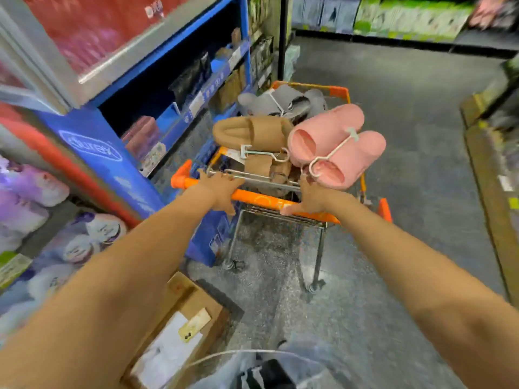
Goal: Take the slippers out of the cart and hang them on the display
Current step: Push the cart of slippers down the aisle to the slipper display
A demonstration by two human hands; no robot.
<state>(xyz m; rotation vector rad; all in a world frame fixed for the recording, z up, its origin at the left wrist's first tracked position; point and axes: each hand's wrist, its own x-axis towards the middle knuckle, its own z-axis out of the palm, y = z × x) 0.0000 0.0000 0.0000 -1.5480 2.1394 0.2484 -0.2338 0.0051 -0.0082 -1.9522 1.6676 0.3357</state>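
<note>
An orange-trimmed shopping cart [341, 92] stands in the aisle ahead of me, heaped with slippers. On top lie a pink pair [334, 130] joined by a white hanger [332, 153], a brown pair [252, 131] with a grey hanger, and a grey pair [280, 101] further back. My left hand [222, 189] grips the orange handle bar [258, 199] at its left part. My right hand [307, 197] grips the same bar further right, just below the pink pair.
A blue shelf unit [179, 43] with boxed goods runs along the left. Purple packs [25, 189] fill the lower left. A cardboard box [179, 324] lies on the floor by my left arm. Shelving lines the right side [494, 153] and the back [393, 21]; grey floor between.
</note>
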